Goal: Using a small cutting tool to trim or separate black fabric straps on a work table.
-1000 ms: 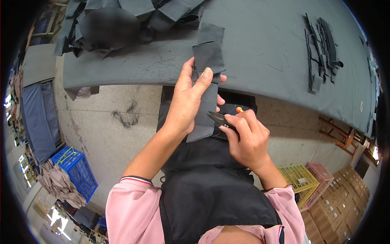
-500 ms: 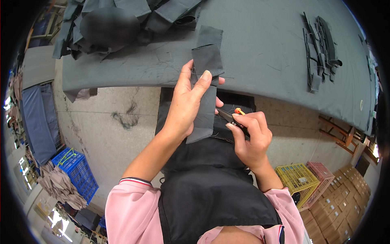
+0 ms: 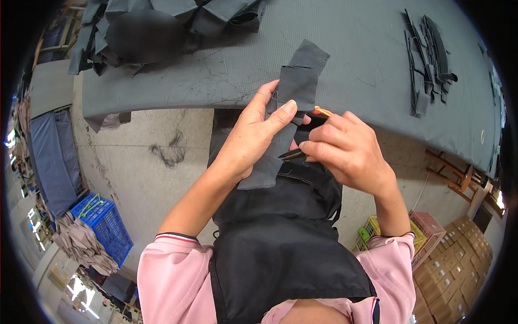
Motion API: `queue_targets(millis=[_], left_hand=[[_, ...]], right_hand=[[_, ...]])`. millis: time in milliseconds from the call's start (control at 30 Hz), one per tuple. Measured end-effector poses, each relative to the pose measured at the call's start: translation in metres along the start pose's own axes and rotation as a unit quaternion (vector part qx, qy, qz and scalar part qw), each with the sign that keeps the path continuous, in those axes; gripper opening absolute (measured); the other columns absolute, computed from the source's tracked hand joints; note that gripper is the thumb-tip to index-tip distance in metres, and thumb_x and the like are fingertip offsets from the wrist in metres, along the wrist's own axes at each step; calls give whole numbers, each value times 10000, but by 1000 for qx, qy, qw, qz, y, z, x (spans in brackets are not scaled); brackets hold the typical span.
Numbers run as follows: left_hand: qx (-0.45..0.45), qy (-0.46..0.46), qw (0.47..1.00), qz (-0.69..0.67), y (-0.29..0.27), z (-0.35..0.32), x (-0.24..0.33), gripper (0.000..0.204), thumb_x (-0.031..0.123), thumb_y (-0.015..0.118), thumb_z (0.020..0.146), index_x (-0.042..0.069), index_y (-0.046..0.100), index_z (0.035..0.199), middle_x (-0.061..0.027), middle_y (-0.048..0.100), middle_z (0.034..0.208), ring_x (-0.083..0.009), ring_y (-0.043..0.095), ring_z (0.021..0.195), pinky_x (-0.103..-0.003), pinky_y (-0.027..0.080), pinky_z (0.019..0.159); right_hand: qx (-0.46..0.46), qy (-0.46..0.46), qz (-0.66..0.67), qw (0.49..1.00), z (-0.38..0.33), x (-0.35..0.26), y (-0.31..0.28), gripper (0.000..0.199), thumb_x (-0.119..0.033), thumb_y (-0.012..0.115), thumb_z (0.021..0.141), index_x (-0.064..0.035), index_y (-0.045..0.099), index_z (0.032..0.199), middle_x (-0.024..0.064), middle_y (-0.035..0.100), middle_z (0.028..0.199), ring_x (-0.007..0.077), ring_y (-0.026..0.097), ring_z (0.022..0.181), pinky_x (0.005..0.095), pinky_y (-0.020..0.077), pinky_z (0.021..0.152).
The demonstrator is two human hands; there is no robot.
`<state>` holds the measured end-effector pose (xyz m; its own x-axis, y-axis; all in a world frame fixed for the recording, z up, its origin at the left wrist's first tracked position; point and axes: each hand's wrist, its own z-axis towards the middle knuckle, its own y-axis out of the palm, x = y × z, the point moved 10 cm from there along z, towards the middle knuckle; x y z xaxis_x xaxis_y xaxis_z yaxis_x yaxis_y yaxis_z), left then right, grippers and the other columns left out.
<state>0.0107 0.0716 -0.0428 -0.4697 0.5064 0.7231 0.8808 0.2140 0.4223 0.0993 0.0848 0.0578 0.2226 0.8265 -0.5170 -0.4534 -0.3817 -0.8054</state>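
Observation:
My left hand [image 3: 249,132] grips a dark grey fabric strip [image 3: 300,86] by its middle, thumb on top and fingers beneath. The strip's upper end lies over the table edge and its lower end hangs down over my black apron [image 3: 286,243]. A pair of small dark thread snips [image 3: 292,155] is held in my right hand [image 3: 350,151], with an orange loop [image 3: 322,111] showing above the knuckles. The tips of the snips touch or lie very near the strip's right edge, below my left thumb; whether the blades are parted cannot be seen.
Across the front stretches a table covered in grey cloth [image 3: 345,65]. Grey fabric pieces [image 3: 216,27] are heaped at its far left, and a narrow bundle [image 3: 426,65] lies right. A blue crate [image 3: 105,224] stands left; a pink crate [image 3: 429,232] and cardboard boxes [image 3: 453,264] stand right.
The strip has tilted, its upper end swinging to the right, with my left hand shifting slightly right. My right hand has moved up and right and turned, bringing the snips' tips against or near the strip.

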Motion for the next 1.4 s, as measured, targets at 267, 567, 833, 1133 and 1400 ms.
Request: queue_targets(millis=[267, 567, 833, 1133, 1400], left_hand=[[16, -18, 1000, -13, -8, -3, 6, 403, 285, 538, 945, 71, 409, 1262, -128, 637, 988, -119, 598, 629, -252, 526, 606], [37, 16, 999, -4, -12, 1, 13, 365, 292, 488, 963, 81, 385, 1243, -146, 629, 1001, -134, 603, 623, -262, 525, 557], [27, 54, 997, -47, -13, -3, 18, 411, 302, 472, 966, 71, 322, 1271, -147, 598, 1034, -156, 609, 719, -293, 532, 636], [-10, 50, 993, -110, -8, -4, 16, 436, 323, 472, 967, 109, 280, 1294, -137, 565, 1062, -161, 608, 798, -312, 532, 706], [-53, -8, 978, -203, -5, -2, 2, 348, 368, 434, 981, 110, 341, 1196, -147, 565, 1061, -205, 624, 843, -334, 536, 737]], right_hand=[[118, 272, 393, 870, -41, 56, 24, 234, -33, 747, 687, -26, 648, 899, 39, 548, 783, 110, 517, 685, 223, 391, 586], [11, 182, 136, 974, -21, 15, 14, 254, -76, 770, 642, -51, 631, 853, 46, 556, 769, 220, 568, 629, 325, 419, 546], [115, 226, 104, 962, -12, 8, 12, 236, -8, 739, 652, -38, 617, 851, 65, 535, 792, 226, 585, 633, 324, 463, 551], [123, 180, 109, 970, -7, -1, 27, 250, -37, 758, 630, -21, 594, 818, 76, 520, 779, 224, 587, 614, 328, 456, 531], [178, 168, 70, 967, -25, -6, 18, 260, -36, 757, 655, -27, 623, 877, 63, 542, 773, 186, 542, 610, 289, 427, 523]])
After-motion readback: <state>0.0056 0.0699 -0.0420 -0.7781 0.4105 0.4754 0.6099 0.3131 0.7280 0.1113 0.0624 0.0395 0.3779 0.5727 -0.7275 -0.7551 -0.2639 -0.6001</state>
